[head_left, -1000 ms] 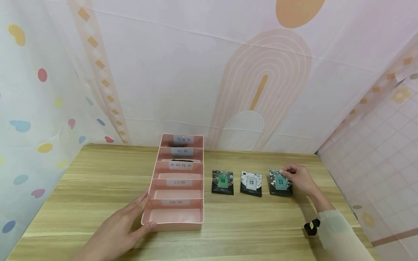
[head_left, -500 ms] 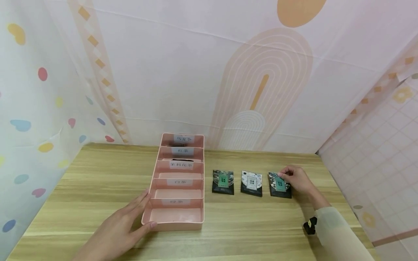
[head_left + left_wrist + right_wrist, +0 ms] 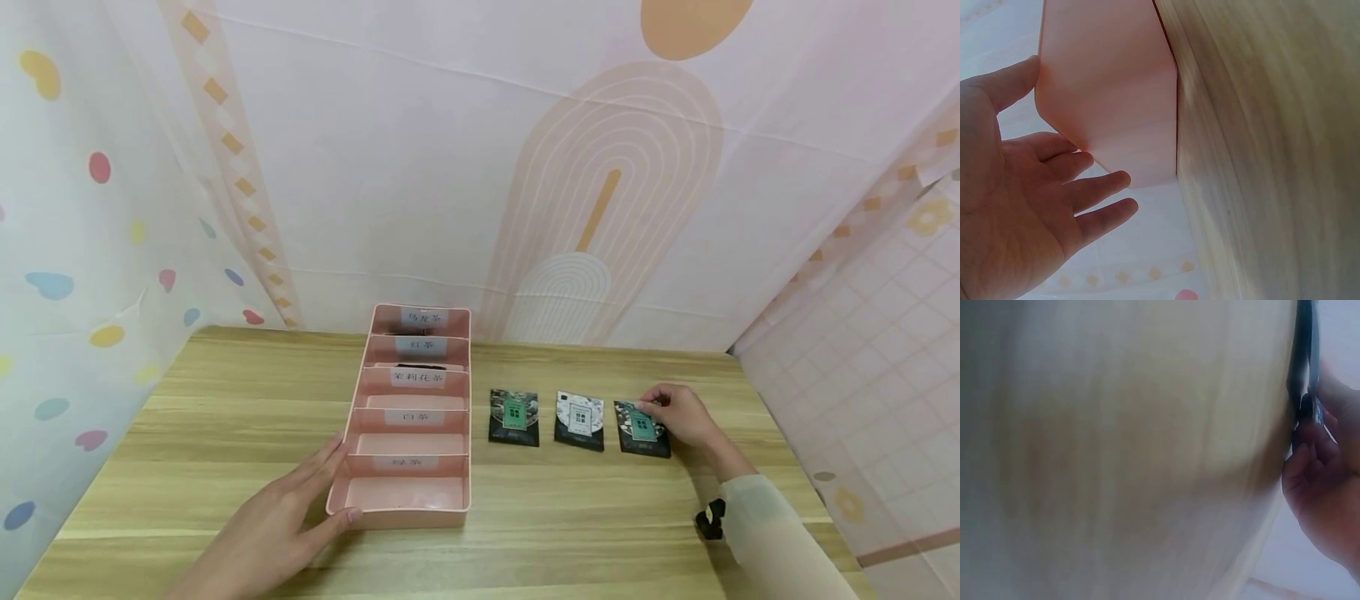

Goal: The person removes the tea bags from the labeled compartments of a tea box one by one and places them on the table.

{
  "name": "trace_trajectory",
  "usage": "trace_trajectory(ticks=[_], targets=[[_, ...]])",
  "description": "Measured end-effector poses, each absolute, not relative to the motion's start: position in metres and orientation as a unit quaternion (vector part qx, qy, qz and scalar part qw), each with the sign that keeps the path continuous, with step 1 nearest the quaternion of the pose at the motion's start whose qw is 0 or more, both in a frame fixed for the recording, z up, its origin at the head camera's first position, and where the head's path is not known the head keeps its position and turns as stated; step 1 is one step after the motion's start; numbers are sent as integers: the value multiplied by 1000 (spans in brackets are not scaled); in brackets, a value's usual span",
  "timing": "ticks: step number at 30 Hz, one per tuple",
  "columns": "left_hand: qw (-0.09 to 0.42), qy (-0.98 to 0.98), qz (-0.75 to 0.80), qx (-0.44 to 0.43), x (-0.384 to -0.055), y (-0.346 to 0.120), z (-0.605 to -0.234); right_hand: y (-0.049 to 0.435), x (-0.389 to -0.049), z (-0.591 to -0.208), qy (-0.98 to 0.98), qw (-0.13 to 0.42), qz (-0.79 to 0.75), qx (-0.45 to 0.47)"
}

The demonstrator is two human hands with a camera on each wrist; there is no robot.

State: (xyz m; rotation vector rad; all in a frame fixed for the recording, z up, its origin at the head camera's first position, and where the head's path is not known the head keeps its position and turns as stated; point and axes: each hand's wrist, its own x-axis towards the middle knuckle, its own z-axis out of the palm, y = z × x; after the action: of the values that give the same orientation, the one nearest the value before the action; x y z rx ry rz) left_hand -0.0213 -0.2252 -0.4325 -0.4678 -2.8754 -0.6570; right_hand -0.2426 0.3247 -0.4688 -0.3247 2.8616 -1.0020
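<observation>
A pink divided box stands left of centre, with labelled compartments running front to back. My left hand rests at its front left corner, thumb on the front wall and fingers along the side; in the left wrist view the fingers are extended. To the right, my right hand pinches the upper right part of a dark tea sachet with a teal label. In the right wrist view this sachet appears edge-on between thumb and fingers. A white-topped sachet and a green-labelled sachet lie between it and the box.
Dark sachets show in the two rear compartments of the box, one of them a thin dark edge. The wooden table ends at a patterned cloth backdrop. A black item with a yellow mark is at the right sleeve.
The teal-labelled sachet has shifted slightly left and toward me, turning a little under my right hand. My left hand and the box keep their places.
</observation>
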Motion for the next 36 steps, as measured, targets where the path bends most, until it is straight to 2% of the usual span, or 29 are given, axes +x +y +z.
trace_trajectory(ticks=[18,28,36], targets=[[71,-962,-217,-153,-21,-225,-431,327,-242,-467,944,47,-313,-95],[70,-962,-218,-151,-21,-224,-430,328,-240,-448,940,38,-327,-90],[66,-962,-220,-149,-21,-224,-430,319,-242,-428,942,8,-316,-115]])
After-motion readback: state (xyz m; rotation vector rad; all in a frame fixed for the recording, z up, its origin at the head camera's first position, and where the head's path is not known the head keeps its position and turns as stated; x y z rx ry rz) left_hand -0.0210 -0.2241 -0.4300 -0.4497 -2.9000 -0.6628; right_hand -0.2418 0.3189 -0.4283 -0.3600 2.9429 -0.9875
